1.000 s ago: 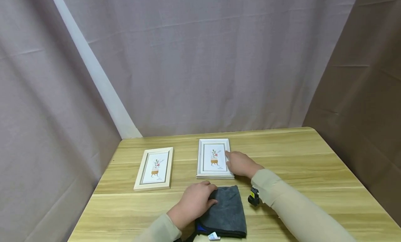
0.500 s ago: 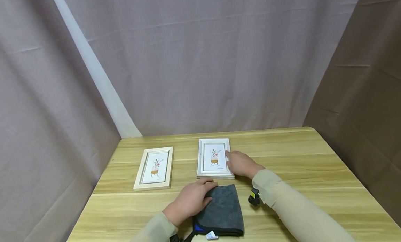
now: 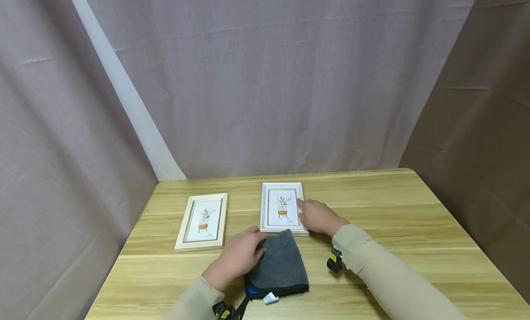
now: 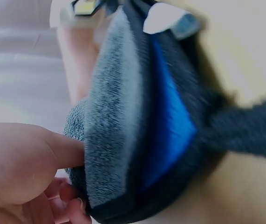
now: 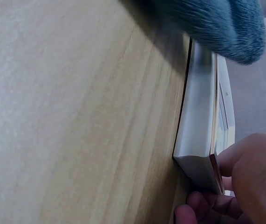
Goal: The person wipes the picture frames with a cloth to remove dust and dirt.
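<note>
A folded grey cloth (image 3: pixel 279 262) with black edging, a blue inner side and a white tag is gripped by my left hand (image 3: pixel 242 253). In the left wrist view, thumb and fingers pinch the cloth (image 4: pixel 109 126) along one side. Its far corner overlaps the near edge of a white picture frame (image 3: pixel 265 209) in the head view. My right hand (image 3: pixel 319 216) holds this frame by its right side. The right wrist view shows the thumb over the face of the frame (image 5: pixel 198 107) and the fingers curled at its side. The frame lies flat, with a plant print inside.
A cream picture frame (image 3: pixel 225 214) with a similar print lies flat on the left of the wood-grain table (image 3: pixel 381 205). Grey curtains (image 3: pixel 265 90) hang behind the table, and a brown one (image 3: pixel 476 140) stands at the right.
My left hand has carried the cloth left and away from me, up to the white frame's near edge. The right hand and both frames stay in place.
</note>
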Action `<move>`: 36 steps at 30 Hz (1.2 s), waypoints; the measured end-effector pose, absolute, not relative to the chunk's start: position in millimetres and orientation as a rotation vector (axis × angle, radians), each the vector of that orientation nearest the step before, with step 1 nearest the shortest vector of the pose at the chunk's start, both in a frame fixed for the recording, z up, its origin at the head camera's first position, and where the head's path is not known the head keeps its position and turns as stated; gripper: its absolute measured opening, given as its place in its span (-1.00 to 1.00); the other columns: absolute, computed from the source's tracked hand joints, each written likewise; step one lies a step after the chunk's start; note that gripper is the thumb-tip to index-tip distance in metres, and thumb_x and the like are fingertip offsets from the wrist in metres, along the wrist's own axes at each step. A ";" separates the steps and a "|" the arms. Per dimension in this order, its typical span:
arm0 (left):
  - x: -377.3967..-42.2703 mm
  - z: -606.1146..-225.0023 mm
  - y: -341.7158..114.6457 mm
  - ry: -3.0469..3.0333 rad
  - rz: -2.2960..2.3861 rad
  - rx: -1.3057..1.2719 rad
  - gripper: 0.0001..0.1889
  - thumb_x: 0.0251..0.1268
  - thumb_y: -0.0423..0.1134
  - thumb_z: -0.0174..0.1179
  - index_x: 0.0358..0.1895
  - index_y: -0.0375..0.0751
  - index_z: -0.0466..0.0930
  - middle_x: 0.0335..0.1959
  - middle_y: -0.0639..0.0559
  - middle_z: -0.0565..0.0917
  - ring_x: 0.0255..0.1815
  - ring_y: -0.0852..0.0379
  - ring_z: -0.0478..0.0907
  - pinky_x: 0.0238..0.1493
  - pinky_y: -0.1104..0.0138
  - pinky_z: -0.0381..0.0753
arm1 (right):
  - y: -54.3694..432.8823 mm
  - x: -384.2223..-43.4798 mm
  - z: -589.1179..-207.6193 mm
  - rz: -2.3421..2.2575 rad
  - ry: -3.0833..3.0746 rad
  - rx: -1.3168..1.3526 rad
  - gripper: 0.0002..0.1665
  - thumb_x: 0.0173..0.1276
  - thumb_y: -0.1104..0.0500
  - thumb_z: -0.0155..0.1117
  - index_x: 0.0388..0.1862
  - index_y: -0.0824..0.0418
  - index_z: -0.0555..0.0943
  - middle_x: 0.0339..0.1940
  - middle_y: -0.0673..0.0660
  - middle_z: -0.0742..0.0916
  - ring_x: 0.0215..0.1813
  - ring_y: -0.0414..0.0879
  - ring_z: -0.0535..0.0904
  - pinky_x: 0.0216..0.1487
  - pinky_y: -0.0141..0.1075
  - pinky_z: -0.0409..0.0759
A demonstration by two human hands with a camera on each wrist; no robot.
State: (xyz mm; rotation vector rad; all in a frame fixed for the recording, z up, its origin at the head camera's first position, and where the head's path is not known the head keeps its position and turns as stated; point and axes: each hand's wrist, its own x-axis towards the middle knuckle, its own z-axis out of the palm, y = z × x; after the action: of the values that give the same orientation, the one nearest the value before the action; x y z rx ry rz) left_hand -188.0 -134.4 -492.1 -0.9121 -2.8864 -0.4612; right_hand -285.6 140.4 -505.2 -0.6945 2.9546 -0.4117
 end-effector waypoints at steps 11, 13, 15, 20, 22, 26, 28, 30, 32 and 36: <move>-224.5 -467.6 -173.6 -2.872 -0.441 -0.673 -0.78 0.49 -0.30 0.47 0.11 -0.10 0.82 -0.09 0.02 0.73 -0.17 0.00 0.74 -0.16 0.06 0.74 | 141.7 -286.4 -505.6 -0.413 2.950 -0.713 -0.35 0.69 0.22 0.18 0.58 0.59 0.39 0.25 0.53 0.72 0.31 0.39 0.67 0.37 0.19 0.62; -231.4 -469.2 -174.3 -2.881 -0.416 -0.651 -0.77 0.49 -0.30 0.47 0.13 -0.10 0.82 -0.07 0.01 0.74 -0.14 -0.01 0.75 -0.14 0.06 0.75 | 141.7 -286.6 -506.4 -0.419 2.952 -0.714 -0.35 0.69 0.23 0.18 0.58 0.60 0.39 0.25 0.52 0.72 0.31 0.38 0.67 0.37 0.19 0.62; -236.3 -473.2 -172.8 -2.894 -0.382 -0.628 -0.75 0.50 -0.29 0.46 0.16 -0.10 0.81 -0.04 -0.01 0.75 -0.11 -0.04 0.76 -0.12 0.04 0.76 | 141.8 -286.7 -506.4 -0.417 2.956 -0.721 -0.35 0.68 0.23 0.19 0.57 0.60 0.40 0.23 0.52 0.73 0.28 0.38 0.68 0.35 0.19 0.63; -237.0 -483.6 -163.0 -2.875 -0.270 -0.584 -0.59 0.50 -0.22 0.47 0.34 -0.14 0.74 0.16 -0.05 0.75 0.05 -0.11 0.77 -0.08 0.03 0.80 | 141.7 -286.1 -506.6 -0.418 2.951 -0.715 -0.35 0.70 0.21 0.17 0.58 0.60 0.38 0.22 0.51 0.73 0.27 0.36 0.69 0.33 0.17 0.65; -232.5 -484.1 -157.7 -2.843 -0.258 -0.587 -0.55 0.52 -0.15 0.47 0.38 -0.14 0.72 0.21 -0.06 0.74 0.09 -0.12 0.75 -0.08 0.04 0.81 | 141.4 -285.4 -506.3 -0.423 2.951 -0.714 -0.35 0.70 0.21 0.17 0.58 0.60 0.38 0.22 0.51 0.73 0.27 0.35 0.70 0.32 0.17 0.66; -219.6 -481.0 -148.3 -2.798 -0.278 -0.617 -0.57 0.56 -0.03 0.43 0.35 -0.12 0.76 0.17 -0.07 0.75 0.07 -0.10 0.75 -0.04 0.04 0.81 | 141.5 -284.3 -505.3 -0.427 2.953 -0.723 -0.36 0.69 0.24 0.17 0.57 0.61 0.38 0.21 0.52 0.73 0.26 0.36 0.70 0.32 0.17 0.66; -213.7 -481.3 -144.7 -2.798 -0.281 -0.646 -0.56 0.57 0.02 0.41 0.34 -0.11 0.77 0.18 -0.10 0.75 0.10 -0.11 0.76 0.00 0.03 0.81 | 142.1 -284.1 -504.8 -0.425 2.954 -0.727 -0.36 0.69 0.24 0.17 0.57 0.62 0.38 0.21 0.52 0.73 0.26 0.37 0.70 0.33 0.17 0.65; -209.0 -483.3 -141.7 -2.818 -0.270 -0.679 -0.52 0.59 0.08 0.38 0.38 -0.09 0.75 0.24 -0.14 0.74 0.17 -0.14 0.75 0.05 0.01 0.80 | 142.4 -283.8 -504.1 -0.423 2.955 -0.734 -0.36 0.69 0.25 0.16 0.57 0.62 0.38 0.20 0.52 0.73 0.26 0.37 0.70 0.33 0.18 0.65; -205.8 -486.7 -139.3 -2.846 -0.244 -0.707 -0.47 0.61 0.13 0.34 0.44 -0.07 0.71 0.33 -0.17 0.71 0.25 -0.18 0.71 0.11 -0.03 0.79 | 142.4 -283.5 -503.5 -0.423 2.954 -0.737 -0.36 0.69 0.25 0.16 0.57 0.62 0.37 0.20 0.53 0.73 0.26 0.38 0.69 0.33 0.19 0.65; -202.9 -494.9 -136.1 -2.904 -0.209 -0.725 -0.39 0.63 0.21 0.27 0.55 -0.02 0.61 0.44 -0.20 0.65 0.35 -0.26 0.65 0.23 -0.08 0.73 | 142.0 -282.9 -502.6 -0.424 2.947 -0.737 -0.36 0.69 0.25 0.15 0.57 0.62 0.37 0.23 0.54 0.72 0.28 0.39 0.68 0.35 0.19 0.63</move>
State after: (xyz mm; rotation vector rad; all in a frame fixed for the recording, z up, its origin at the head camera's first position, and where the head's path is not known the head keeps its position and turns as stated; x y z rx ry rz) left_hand -202.9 -136.1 -494.9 -0.7247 -2.9044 -0.2086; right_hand -282.9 142.0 -502.6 -0.7366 2.9473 -0.4238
